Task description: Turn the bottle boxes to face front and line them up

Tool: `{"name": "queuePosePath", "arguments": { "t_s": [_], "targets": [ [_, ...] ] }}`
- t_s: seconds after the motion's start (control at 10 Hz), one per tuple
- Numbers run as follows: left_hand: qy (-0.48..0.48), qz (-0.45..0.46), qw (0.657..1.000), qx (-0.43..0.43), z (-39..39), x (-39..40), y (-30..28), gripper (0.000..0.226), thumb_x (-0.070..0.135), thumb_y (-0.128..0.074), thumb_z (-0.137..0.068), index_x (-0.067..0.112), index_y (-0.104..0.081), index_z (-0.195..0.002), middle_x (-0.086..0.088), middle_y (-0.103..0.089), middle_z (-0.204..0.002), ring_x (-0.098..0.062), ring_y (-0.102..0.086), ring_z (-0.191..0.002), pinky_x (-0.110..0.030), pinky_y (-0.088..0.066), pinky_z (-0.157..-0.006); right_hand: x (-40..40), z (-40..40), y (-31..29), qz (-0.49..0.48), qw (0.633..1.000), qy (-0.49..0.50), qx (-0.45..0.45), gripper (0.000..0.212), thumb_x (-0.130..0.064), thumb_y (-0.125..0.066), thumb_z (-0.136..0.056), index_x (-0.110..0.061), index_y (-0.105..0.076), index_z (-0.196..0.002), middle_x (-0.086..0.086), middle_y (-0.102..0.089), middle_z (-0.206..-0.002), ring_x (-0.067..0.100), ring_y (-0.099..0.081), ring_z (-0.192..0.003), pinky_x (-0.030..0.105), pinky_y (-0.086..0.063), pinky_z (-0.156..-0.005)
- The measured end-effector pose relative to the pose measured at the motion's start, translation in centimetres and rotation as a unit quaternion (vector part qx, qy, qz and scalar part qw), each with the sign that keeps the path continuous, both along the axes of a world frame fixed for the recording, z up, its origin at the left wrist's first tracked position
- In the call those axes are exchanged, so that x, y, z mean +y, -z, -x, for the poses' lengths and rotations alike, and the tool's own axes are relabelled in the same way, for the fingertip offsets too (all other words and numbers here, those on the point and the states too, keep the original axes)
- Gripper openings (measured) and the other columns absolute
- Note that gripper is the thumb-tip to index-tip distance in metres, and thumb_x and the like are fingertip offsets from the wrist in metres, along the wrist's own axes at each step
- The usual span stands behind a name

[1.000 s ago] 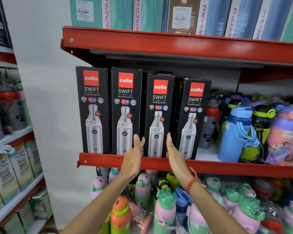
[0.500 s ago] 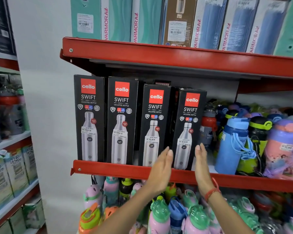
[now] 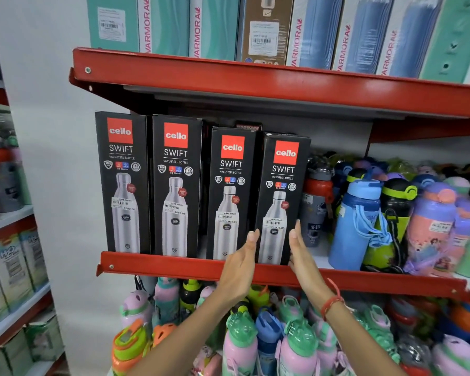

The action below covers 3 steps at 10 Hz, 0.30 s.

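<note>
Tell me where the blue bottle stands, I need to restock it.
The blue bottle stands on the red middle shelf, right of the black boxes, beside a red-capped grey bottle.

A shop: price-tagged bottle boxes (image 3: 122, 183) on red shelves (image 3: 255, 77).

Four tall black bottle boxes stand upright in a row across the middle of the frame, left of centre. Each shows a red "cello" square, the word SWIFT and a steel bottle picture facing forward. The first box (image 3: 122, 183) and second box (image 3: 176, 185) stand taller in the picture; the third box (image 3: 229, 194) and fourth box (image 3: 281, 199) sit lower, the fourth angled slightly to the left.
</note>
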State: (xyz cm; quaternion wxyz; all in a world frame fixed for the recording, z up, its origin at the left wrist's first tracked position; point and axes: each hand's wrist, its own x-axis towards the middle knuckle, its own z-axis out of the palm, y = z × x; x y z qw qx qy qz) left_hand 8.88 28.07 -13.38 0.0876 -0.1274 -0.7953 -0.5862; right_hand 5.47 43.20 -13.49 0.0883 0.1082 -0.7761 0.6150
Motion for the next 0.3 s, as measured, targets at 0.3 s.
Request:
{"name": "queuePosePath", "arguments": {
  "t_s": [0.3],
  "targets": [
    [-0.010,0.022,0.999,0.045,-1.7,-1.8,-2.0,0.093,0.082,-0.013,-0.078,0.026,-0.025,-0.151,-0.003,-0.050,-0.146,-0.008,-0.045,-0.133,-0.031,-0.031,-0.114,-1.6,-2.2,-3.3,-0.058,0.988,0.116,0.088,0.076,-0.065,-0.027,-0.089,-0.030,-0.006,-0.154,-0.010,-0.012,-0.162,0.011,-0.010,-0.148,0.037,-0.010,-0.120]
  ]
}}
